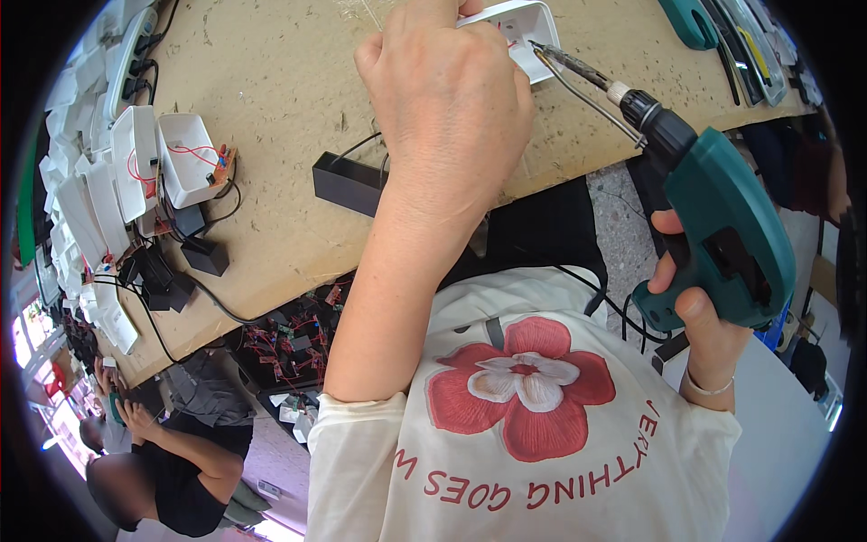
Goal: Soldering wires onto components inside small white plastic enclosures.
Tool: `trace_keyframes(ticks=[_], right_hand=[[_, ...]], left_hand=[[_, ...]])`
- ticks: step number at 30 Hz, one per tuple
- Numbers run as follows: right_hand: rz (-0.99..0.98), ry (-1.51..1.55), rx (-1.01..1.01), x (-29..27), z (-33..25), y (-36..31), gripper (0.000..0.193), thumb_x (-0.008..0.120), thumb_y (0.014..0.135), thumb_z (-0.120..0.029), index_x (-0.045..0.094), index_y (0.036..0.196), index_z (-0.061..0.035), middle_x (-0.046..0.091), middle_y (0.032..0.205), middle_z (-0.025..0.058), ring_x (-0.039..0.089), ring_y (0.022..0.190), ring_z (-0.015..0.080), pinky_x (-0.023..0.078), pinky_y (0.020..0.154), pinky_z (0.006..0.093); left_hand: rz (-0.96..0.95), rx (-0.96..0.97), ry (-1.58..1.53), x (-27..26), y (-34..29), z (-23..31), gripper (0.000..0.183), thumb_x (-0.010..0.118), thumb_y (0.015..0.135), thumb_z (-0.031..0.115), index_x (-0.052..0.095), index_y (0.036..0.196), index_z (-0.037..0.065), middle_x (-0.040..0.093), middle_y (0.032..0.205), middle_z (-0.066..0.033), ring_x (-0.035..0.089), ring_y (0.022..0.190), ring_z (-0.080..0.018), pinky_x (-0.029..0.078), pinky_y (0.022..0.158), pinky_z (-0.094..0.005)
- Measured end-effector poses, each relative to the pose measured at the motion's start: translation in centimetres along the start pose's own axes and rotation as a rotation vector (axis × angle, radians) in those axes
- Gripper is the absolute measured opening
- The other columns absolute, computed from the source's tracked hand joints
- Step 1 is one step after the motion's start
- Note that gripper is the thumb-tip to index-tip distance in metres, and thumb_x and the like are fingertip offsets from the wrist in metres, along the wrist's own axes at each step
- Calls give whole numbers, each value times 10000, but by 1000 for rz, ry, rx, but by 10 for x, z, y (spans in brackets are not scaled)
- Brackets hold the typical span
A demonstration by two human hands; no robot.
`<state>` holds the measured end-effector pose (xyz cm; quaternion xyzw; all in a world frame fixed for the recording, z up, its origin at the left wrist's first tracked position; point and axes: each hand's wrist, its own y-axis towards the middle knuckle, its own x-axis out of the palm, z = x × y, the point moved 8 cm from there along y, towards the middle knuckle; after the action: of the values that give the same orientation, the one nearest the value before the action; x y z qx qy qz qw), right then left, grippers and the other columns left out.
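My right hand [700,294] grips a green soldering gun [727,226] by its handle, with fingers curled round it. The gun's dark tip and thin metal feed tube reach into an open white plastic case [539,38] at the top of the view. Inside the case a bit of red wire shows beside the tip. My left hand [444,99], back side up, is closed at the left edge of this case. Its fingertips are mostly hidden, so exactly how they hold it cannot be seen. Beside my left wrist lies a black rectangular box [346,183] with a black cable.
White cases with red wires [188,161] and black boxes [206,256] crowd the table's left. A power strip [131,63] lies behind them. Below the edge is a bin of wired circuit boards [289,343]. Tools in a tray [750,50] lie far right. Another person [185,461] works lower left.
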<state>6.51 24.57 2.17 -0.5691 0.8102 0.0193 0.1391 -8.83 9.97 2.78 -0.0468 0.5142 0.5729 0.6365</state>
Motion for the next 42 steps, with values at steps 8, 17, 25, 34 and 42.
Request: trace_keyframes(ticks=[8,17,25,34,42], right_hand=[[48,62,-66,-10,0,-3,771,720,656,-452,421,1162,48,558,1007,194,563,597,117,450,517,202],[58,112,-95,-13,-3,-1,790,701,666,-464,387,1177,50,539,1045,196,563,610,107,460,514,200],[8,359,-118,-5,1,12,829,677,704,-445,317,1242,72,500,1111,252,594,633,155,481,508,204],[-394,934,-116,46,11,41,709,478,845,-440,183,1352,-41,260,1315,298,507,1062,257,527,721,271],[-337,839,-14,68,10,61,665,404,874,-456,207,1338,-21,280,1321,271,411,1179,304,489,807,298]], left_hand=[[13,-7,6,-1,0,-1,97,586,612,36,578,693,-16,524,866,-115,506,821,-282,375,712,-385],[-7,11,11,-1,0,0,86,589,612,25,574,687,-13,526,866,-116,506,822,-282,370,722,-389],[30,153,119,-9,-11,9,84,620,657,68,611,730,28,537,951,-99,494,874,-270,332,782,-401],[64,210,154,-15,-20,16,100,664,679,150,679,777,148,524,1033,-60,418,966,-241,256,832,-349],[35,193,59,-13,-26,9,222,634,590,77,681,787,167,529,1009,-39,426,951,-230,249,831,-345]])
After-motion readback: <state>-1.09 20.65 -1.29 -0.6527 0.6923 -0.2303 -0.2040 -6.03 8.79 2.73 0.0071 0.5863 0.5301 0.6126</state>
